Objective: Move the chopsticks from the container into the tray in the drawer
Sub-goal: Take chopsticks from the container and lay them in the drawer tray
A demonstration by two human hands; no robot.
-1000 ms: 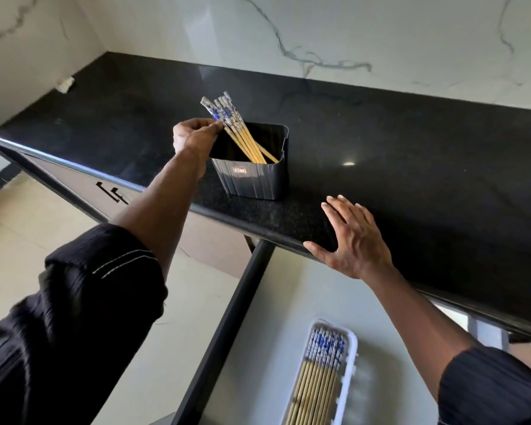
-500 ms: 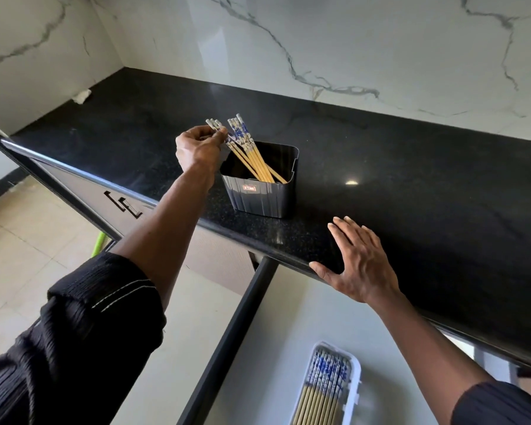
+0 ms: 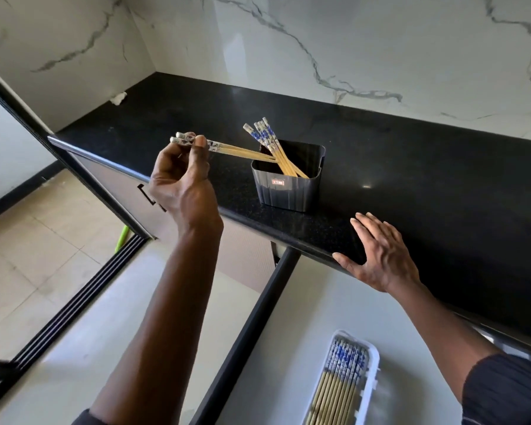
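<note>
**Lifting a pair out, more left in the container**

Pulling two chopsticks (image 3: pixel 227 148) out w/ the left hand (image 3: pixel 181 185), thumb & fingers pinched shut on the patterned ends; tips lie at the rim of the dark container (image 3: pixel 288 191), crossing the chopsticks left inside (image 3: pixel 270 145). Risk, imo: the tips could snag that leaning bunch or the rim & tip the container, since nothing steadies it. Grip sits far out at one end, so the sticks may swivel or slip. Right hand (image 3: pixel 377 256) lies flat & open on the countertop (image 3: pixel 411 167) edge, holding nothing. Tray (image 3: pixel 373 372) in the drawer (image 3: pixel 288 317) below, well apart from the grip, already has a row of sticks.
</note>
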